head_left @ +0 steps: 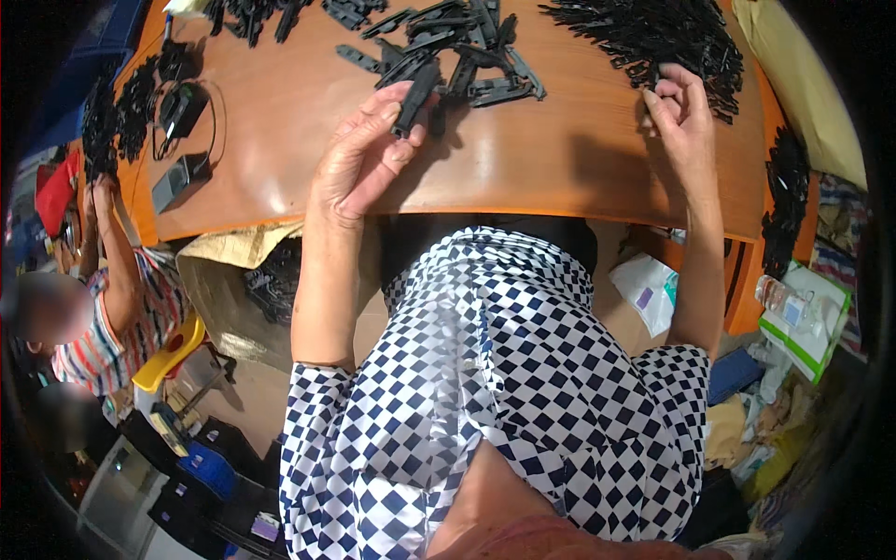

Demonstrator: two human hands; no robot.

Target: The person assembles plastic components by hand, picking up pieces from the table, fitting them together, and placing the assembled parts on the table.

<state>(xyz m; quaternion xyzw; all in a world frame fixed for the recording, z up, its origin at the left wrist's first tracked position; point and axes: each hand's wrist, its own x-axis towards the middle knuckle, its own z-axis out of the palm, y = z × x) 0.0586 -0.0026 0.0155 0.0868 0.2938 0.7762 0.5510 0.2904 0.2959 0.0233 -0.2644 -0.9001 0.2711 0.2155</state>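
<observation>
My left hand (359, 154) grips a long, narrow black plastic part (417, 98) between thumb and fingers, held tilted just above the table's near half. Right beyond it lies a loose heap of similar black plastic parts (457, 47). My right hand (689, 126) is at the near edge of a large pile of thin black pieces (653, 33). Its thumb and fingertips are pinched together there; whatever is between them is too small or hidden to make out.
On the brown table (504, 168), a black adapter box (182, 180) with a cable sits at the left. A sack (229, 266) with black parts stands below the table edge. Another person (112, 299) works at the far left. A clear plastic package (793, 308) lies at the right.
</observation>
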